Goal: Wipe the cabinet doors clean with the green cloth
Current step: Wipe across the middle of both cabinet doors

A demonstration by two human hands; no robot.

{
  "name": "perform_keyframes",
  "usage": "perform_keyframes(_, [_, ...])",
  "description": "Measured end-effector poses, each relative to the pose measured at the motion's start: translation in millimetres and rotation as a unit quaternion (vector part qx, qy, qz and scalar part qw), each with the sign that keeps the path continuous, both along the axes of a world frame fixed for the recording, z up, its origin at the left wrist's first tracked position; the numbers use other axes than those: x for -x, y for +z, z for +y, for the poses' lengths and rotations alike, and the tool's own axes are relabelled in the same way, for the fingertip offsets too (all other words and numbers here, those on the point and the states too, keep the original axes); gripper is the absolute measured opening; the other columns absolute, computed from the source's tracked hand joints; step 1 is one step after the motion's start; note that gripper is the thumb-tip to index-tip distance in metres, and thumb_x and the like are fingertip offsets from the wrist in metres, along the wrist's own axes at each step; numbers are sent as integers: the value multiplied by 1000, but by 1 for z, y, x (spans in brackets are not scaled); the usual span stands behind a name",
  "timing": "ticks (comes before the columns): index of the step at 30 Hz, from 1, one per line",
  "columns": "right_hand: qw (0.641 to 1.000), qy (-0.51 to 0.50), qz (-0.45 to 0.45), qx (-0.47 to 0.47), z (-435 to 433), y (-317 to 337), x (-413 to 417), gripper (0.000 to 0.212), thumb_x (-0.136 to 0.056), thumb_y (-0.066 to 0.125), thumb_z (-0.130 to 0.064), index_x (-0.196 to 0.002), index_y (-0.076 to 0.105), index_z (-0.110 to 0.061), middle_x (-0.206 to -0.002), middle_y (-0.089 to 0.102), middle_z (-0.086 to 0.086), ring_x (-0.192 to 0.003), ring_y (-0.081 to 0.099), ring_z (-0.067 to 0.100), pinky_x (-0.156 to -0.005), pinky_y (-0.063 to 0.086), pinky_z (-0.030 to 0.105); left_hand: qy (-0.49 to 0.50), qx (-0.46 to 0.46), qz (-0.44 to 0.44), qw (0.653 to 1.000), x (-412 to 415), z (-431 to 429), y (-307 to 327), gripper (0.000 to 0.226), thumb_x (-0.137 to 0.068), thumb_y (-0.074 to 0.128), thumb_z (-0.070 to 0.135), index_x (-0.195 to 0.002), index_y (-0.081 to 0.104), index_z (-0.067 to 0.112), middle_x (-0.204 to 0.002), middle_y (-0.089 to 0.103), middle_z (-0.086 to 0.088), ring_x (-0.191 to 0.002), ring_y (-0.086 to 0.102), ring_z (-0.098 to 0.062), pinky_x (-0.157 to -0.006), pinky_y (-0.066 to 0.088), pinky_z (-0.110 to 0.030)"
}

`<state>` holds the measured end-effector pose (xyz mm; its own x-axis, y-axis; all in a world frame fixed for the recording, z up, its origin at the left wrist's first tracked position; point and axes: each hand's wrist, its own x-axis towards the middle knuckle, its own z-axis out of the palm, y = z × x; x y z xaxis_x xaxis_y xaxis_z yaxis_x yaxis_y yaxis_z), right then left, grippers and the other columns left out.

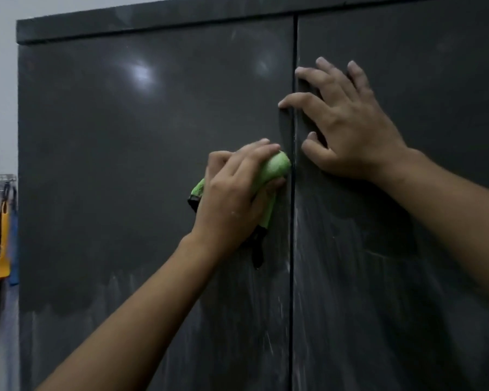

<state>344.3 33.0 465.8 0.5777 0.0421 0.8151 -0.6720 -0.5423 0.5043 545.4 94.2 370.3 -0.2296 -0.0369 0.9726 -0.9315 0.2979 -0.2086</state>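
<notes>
Green cloth (277, 167) gripped by L hand (237, 193) at seam (293, 235); R hand (347, 128) splayed, bracing R door (435, 66). Streaks (336, 277) below: overlapping strokes advised.

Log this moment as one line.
left hand: grips green cloth, pressed on left door by centre seam | right hand: fingers spread on right door | lower panels: streaked

Left hand (232, 198) bare, small pale speck on its back. Left forearm (141, 306) bare all the way to the frame edge at 7 o'clock. Right hand (350, 128) bare, fingertips (322, 62) look pale and dusty. Right forearm (449, 221) bare to the frame edge at 4 o'clock. Veins and tendons faintly visible on the back of the right hand.
</notes>
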Motion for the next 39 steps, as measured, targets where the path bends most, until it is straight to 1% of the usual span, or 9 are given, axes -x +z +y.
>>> perform_keyframes(5, [999,-5,-12,32,-2,-3,2,62,-83,39,-39,-144,46,-28,-161,30,10,-153,18,32,-122,7,58,11,-46,-122,991,12,-4,-32,41,-97,60,33,-137,56,23,-144,53,5,-102,52,-20,-85,42,-36])
perform_keyframes(9, [999,-12,-16,39,-2,-5,1,60,-86,39,-39,-145,46,-28,-162,30,9,-153,20,31,-123,8,56,43,-55,-206,976,-6,5,-35,42,-96,57,30,-138,56,28,-146,51,9,-111,51,-17,-89,39,-39])
perform_keyframes(14, [999,-1,-25,42,-3,-6,0,59,-86,40,-39,-143,49,-29,-161,33,8,-152,22,30,-123,10,55,4,15,-4,1000,-8,5,10,34,-97,59,31,-129,65,22,-135,61,2,-109,58,-23,-92,42,-42])
perform_keyframes(17, [999,13,-25,33,-2,-5,1,57,-86,42,-38,-141,51,-30,-161,34,6,-152,22,29,-123,9,55,7,25,7,1000,19,-5,14,33,-95,62,25,-127,66,17,-130,63,-1,-100,55,-24,-89,38,-29])
perform_keyframes(23, [980,183,-45,-58,-6,5,10,42,-86,44,-9,-118,68,-22,-147,54,-1,-149,33,22,-124,12,47,-9,-8,-90,996,39,-11,-15,36,-94,66,20,-130,64,17,-135,60,-2,-100,55,-24,-85,44,-37])
perform_keyframes(32, [999,30,25,-19,-5,-1,20,43,-103,37,-30,-145,45,-30,-162,29,-13,-155,14,17,-126,3,39,18,-86,-289,953,11,5,-55,53,-82,69,16,-132,55,30,-140,56,9,-112,55,-20,-89,43,-42])
perform_keyframes(34, [1000,10,24,-4,-6,-4,20,46,-102,35,-32,-148,41,-30,-163,26,-13,-155,13,18,-126,4,41,12,-65,-235,970,8,4,-36,43,-88,62,19,-129,60,31,-138,58,10,-112,59,-22,-87,46,-47])
perform_keyframes(37, [1000,14,21,-7,-5,-5,18,47,-101,35,-31,-147,42,-30,-163,28,-11,-155,14,18,-126,6,43,-25,-20,-43,999,22,0,-4,30,-95,61,28,-124,68,25,-134,62,7,-103,59,-25,-81,48,-47])
perform_keyframes(39, [999,33,21,-24,-3,-3,19,46,-100,37,-30,-145,46,-30,-162,31,-11,-154,15,17,-126,6,41,-15,3,3,1000,41,-5,1,31,-94,61,30,-123,69,23,-133,63,6,-97,53,-25,-77,47,-46])
